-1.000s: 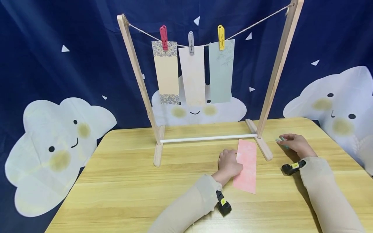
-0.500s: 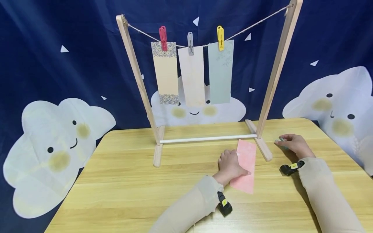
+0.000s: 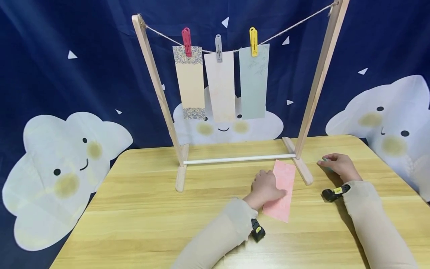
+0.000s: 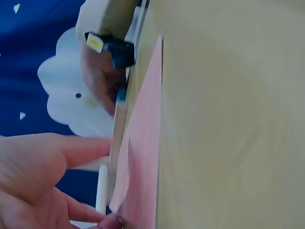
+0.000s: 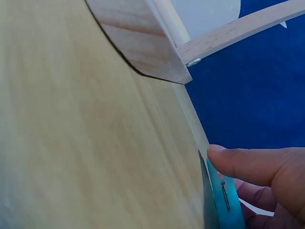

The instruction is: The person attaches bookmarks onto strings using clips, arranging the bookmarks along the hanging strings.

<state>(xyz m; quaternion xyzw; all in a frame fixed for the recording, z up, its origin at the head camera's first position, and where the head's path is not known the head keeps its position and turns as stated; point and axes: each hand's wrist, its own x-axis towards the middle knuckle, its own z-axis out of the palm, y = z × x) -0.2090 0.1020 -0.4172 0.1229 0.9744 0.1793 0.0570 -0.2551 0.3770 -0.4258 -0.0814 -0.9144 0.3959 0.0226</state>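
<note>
A pink paper card (image 3: 284, 179) lies on the table in front of the rack's right foot. My left hand (image 3: 266, 188) is over its left side, thumb stretched across the card and fingers at the left edge. In the left wrist view, a fingertip (image 4: 110, 221) is right at the card's edge, which bends up there, while the thumb stays apart from the fingers. My right hand (image 3: 342, 166), to the right of the rack, pinches a teal clothespin (image 5: 228, 200) between thumb and fingers, low by the tabletop; the head view shows little of it.
A wooden rack (image 3: 315, 89) with a white crossbar (image 3: 235, 159) holds a string. A patterned card (image 3: 190, 86), a whitish card (image 3: 221, 89) and a pale green card (image 3: 253, 86) hang from it by red, grey and yellow clothespins. Behind is a dark blue cloud-print curtain (image 3: 84, 30).
The pink card has turned a little, its near end shifting left. My left thumb has spread farther across it. The right hand stays in nearly the same spot with the clothespin.
</note>
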